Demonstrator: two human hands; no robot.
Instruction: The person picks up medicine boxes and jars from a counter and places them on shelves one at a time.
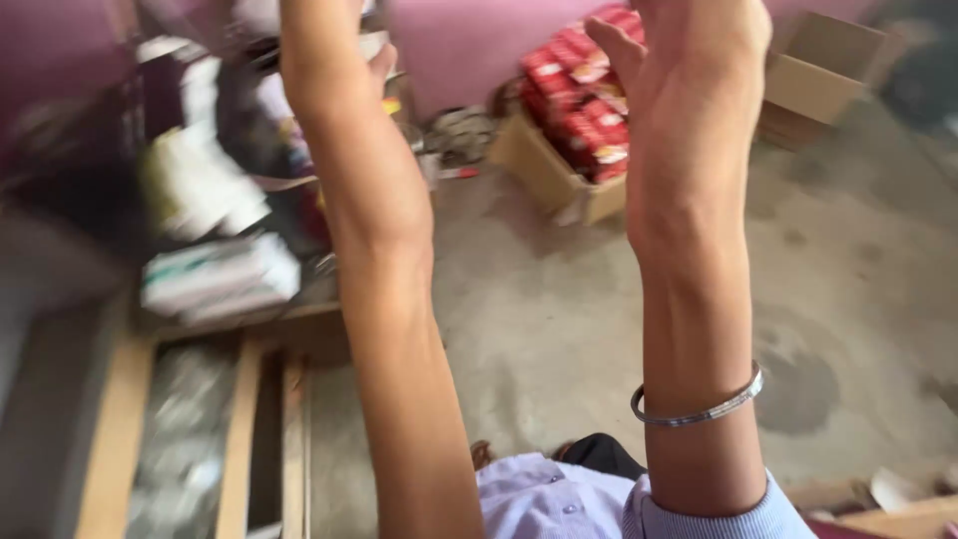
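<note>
Both forearms rise from the bottom of the frame to its top edge: the right hand [694, 70] is upper right, palm in view, fingers cut off, holding nothing visible, while the left hand [324, 50] is mostly out of frame, so its grip cannot be told. One silver bangle [699, 409] circles the right forearm. Two cardboard boxes sit behind: one box of red packets [559, 170] beside the right hand, one empty box [823, 70] upper right.

Bangle [699, 412]: polished, glossy metal; sleeve [699, 519]: soft matt cloth; floor [559, 329]: rough, stained concrete; box [554, 175]: matt cardboard holding glossy red packets [579, 110]; frame [115, 439]: pale wood.
</note>
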